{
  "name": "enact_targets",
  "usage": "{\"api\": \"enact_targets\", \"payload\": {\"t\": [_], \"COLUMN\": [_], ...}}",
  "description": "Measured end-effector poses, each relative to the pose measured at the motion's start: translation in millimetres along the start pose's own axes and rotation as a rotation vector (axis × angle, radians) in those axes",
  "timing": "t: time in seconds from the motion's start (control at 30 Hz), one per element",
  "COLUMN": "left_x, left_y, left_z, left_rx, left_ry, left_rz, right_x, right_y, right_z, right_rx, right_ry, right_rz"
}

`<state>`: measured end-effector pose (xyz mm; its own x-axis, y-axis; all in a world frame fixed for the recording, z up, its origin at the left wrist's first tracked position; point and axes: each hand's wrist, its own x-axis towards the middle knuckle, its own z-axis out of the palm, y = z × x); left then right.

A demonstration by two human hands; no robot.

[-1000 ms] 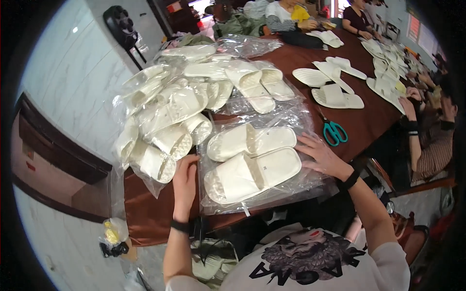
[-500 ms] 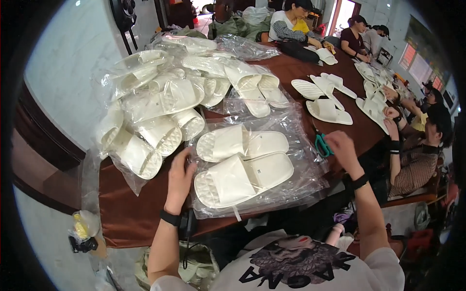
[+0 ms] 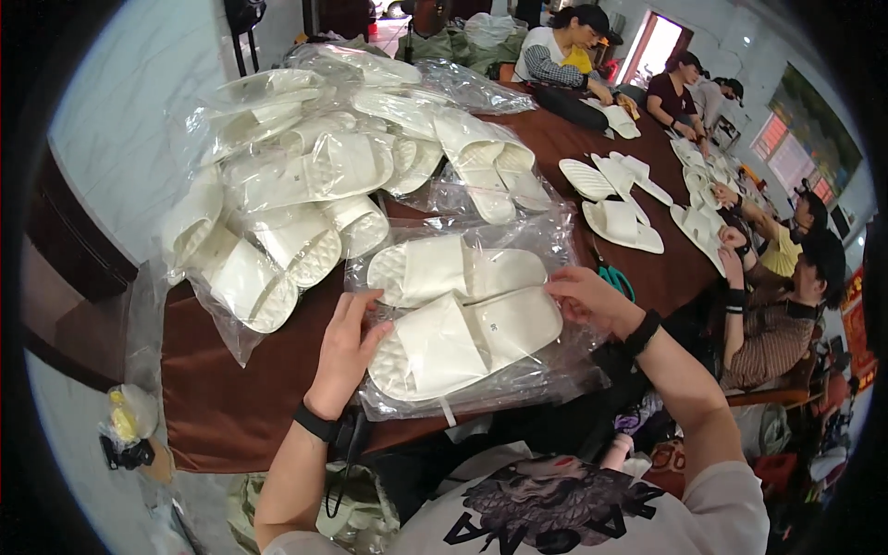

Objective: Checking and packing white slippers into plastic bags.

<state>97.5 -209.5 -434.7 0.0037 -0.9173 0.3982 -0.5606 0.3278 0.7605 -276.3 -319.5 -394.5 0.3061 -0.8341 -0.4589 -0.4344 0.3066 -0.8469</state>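
Note:
A pair of white slippers (image 3: 442,344) lies side by side in a clear plastic bag (image 3: 518,393) on the table in front of me, toes to the left. My left hand (image 3: 344,350) rests against the bag's left edge by the toe ends, thumb and fingers apart. At the heel ends, my right hand (image 3: 592,301) has its fingers bent in and gripping the bag's film. Teal-handled scissors (image 3: 616,280) lie just beyond the right hand, their blades partly hidden.
A heap of bagged white slippers (image 3: 314,180) rises at the back left. Loose white slippers (image 3: 622,225) lie to the right on the brown tablecloth (image 3: 236,393). Other people sit along the far and right sides, among them a co-worker in a striped top (image 3: 772,342) handling slippers.
My right hand has moved left from above the scissors onto the heel end of the bagged slippers. My left hand has shifted slightly onto the bag's edge.

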Motion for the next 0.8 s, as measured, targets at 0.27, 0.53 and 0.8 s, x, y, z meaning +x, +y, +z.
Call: {"api": "enact_targets", "payload": {"t": [0.27,0.53,0.8], "left_x": [-3,-1,-7], "left_y": [-4,4,-7], "left_z": [-5,-6,-3], "left_rx": [0.048,0.111,0.266], "left_ry": [-0.088,-0.159,-0.151], "left_rz": [0.079,0.025,0.087], "right_x": [-9,14,1], "right_y": [-21,-2,-9], "right_z": [30,31,16], "right_rx": [0.199,0.472,0.986], "right_ry": [0.120,-0.116,-0.332], "right_rz": [-0.157,-0.194,0.052]}}
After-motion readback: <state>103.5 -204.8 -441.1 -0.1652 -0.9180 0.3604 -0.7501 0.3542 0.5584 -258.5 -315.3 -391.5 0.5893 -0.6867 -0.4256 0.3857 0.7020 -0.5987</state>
